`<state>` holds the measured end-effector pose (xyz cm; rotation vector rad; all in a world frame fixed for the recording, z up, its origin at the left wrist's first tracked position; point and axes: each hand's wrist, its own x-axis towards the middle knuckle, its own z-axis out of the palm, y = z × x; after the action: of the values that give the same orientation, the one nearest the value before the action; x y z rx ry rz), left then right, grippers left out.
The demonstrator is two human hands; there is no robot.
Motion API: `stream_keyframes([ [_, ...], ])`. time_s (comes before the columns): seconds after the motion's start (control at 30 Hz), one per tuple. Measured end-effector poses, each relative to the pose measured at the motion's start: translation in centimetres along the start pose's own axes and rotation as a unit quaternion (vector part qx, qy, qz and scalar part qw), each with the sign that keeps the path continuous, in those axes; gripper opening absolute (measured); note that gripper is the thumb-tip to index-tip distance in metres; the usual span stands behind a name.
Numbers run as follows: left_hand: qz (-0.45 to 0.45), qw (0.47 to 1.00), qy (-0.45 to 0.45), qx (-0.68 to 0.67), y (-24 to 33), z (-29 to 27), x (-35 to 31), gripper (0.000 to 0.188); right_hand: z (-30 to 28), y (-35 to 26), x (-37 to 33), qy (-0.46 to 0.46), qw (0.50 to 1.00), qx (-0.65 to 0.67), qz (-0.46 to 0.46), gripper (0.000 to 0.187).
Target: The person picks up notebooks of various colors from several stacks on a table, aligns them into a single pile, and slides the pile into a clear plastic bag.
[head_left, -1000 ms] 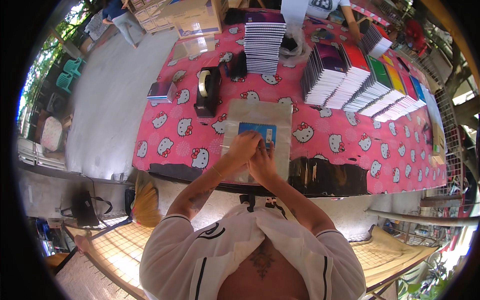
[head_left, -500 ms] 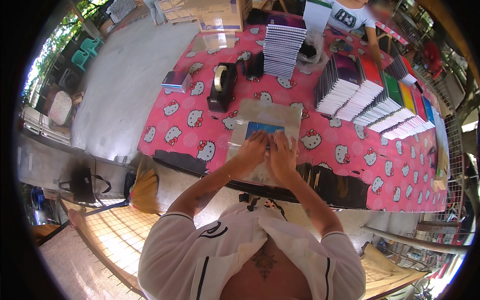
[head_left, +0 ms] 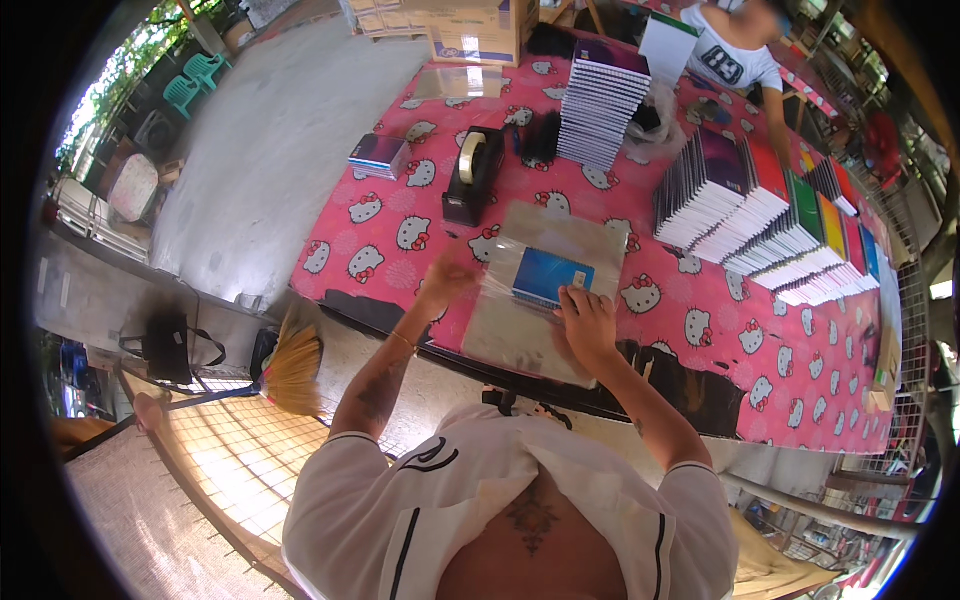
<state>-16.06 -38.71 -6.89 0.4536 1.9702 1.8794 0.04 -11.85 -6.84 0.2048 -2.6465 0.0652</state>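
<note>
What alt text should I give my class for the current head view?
A person's right hand rests at the near right corner of a blue notebook lying on a greyish sheet; their blurred left hand is by the sheet's left edge. Beyond, a black tape dispenser and stacks of spiral notebooks stand on a pink patterned tablecloth.

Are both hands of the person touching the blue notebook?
No, only the right hand touches the blue notebook; the left hand is apart from it, to its left.
</note>
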Motion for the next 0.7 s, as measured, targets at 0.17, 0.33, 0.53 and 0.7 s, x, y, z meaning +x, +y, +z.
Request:
stream_keyframes([
  [0.17,0.032,0.977,0.17,0.128,1.5,-7.9,8.2,0.039,-0.7,-0.9,0.8,-0.004,1.0,0.021,0.004,0.036],
  [0.33,-0.052,0.995,0.05,0.064,4.1,-7.6,12.0,0.029,-0.6,-0.7,0.4,0.006,1.0,0.023,0.018,0.036],
  [0.53,-0.029,0.975,0.164,-0.148,0.1,-5.2,8.7,0.014,-0.2,-0.6,0.3,0.021,0.999,0.03,0.03,0.035],
  [0.7,-0.011,0.774,0.222,0.593,2.2,-6.1,9.5,0.013,-0.4,-0.4,0.0,0.037,0.999,0.037,0.012,0.031],
])
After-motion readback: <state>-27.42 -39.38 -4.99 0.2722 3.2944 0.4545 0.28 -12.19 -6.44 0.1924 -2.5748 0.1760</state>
